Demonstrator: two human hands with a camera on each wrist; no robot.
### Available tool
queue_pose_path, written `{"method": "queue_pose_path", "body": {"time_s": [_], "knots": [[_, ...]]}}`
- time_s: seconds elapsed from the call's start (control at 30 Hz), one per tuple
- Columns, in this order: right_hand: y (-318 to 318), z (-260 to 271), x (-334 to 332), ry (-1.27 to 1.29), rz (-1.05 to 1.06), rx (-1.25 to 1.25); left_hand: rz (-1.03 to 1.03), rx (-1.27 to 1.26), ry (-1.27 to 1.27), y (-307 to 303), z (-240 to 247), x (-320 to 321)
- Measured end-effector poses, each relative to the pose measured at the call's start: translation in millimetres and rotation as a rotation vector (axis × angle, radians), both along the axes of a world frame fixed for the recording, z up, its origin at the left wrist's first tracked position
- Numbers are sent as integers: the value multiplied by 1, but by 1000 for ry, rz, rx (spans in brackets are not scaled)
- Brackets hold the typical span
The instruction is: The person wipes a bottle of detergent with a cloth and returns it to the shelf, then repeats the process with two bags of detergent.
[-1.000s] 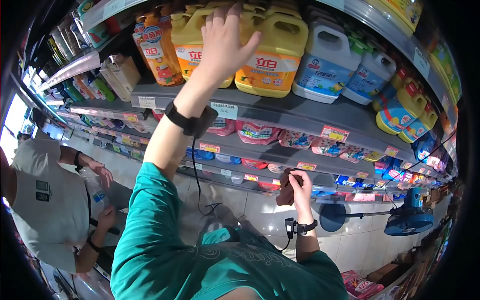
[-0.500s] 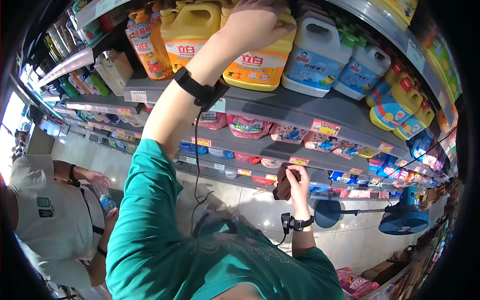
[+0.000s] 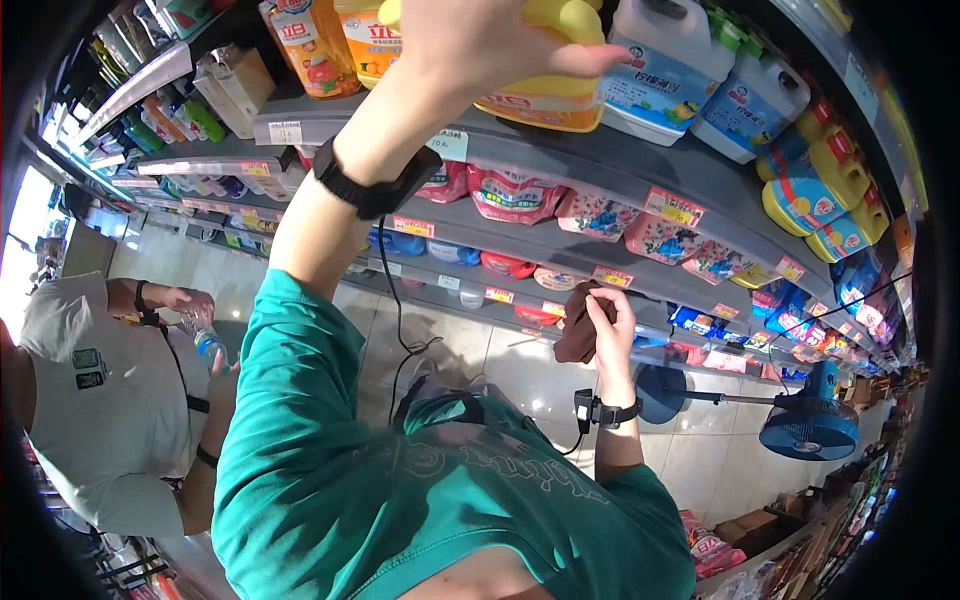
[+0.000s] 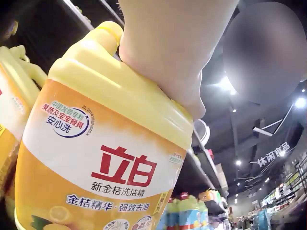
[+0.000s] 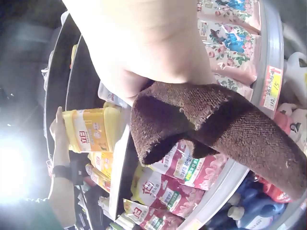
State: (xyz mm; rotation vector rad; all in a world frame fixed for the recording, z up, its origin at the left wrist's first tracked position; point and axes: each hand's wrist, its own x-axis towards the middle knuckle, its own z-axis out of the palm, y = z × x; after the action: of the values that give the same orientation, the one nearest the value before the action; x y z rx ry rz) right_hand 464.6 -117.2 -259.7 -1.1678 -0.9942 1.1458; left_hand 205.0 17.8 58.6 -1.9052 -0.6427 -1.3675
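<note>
At the top of the head view my left hand (image 3: pixel 490 45) grips the top of a yellow jug (image 3: pixel 548 108) with an orange label, its thumb stretched to the right and its other fingers hidden. The same jug (image 4: pixel 105 139) fills much of the left wrist view under the hand (image 4: pixel 168 48). In the right wrist view the left hand (image 5: pixel 58 132) is on top of the jug (image 5: pixel 91 129). Lower down, my right hand (image 3: pixel 613 335) pinches a brown cloth (image 3: pixel 576 332); the cloth (image 5: pixel 216 115) hangs in folds below the hand (image 5: pixel 148 43).
Blue-labelled white jugs (image 3: pixel 655 75) stand right of the yellow one; an orange bottle (image 3: pixel 312 50) is at its left. Lower shelves hold pink bags (image 3: pixel 515 195). A person in a white shirt (image 3: pixel 110 400) holds a clear bottle at the left. A blue fan (image 3: pixel 808 430) stands at the right.
My left hand has moved right, from between two yellow jugs to the right-hand one, which now sits slightly further right. The right hand keeps the cloth low down. The other person's bottle has shifted.
</note>
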Motion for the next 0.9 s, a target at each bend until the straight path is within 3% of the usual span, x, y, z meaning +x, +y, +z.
{"method": "queue_pose_path", "body": {"time_s": [0.07,0.17,0.2,0.23,0.3,0.37,0.67,0.9], "knots": [[2,4,-3,11,15,12,-6,57,13,-25,4,-6],[0,26,-16,25,74,117,-128,-65,-46,-55,-5,-25],[-2,37,-21,62,103,143,-211,-208,-108,-66,-12,-33],[-3,37,-22,-45,102,163,-259,-244,-141,-77,-18,-34],[-10,50,-28,72,270,-89,-362,-288,-227,-90,-35,-35],[-14,50,-37,153,364,-130,-430,-383,-292,-104,-71,-41],[-24,18,-49,355,407,-125,-433,-582,-151,-143,-108,-35],[-25,2,-58,443,415,-111,-251,-731,-68,-137,-111,-22]]}}
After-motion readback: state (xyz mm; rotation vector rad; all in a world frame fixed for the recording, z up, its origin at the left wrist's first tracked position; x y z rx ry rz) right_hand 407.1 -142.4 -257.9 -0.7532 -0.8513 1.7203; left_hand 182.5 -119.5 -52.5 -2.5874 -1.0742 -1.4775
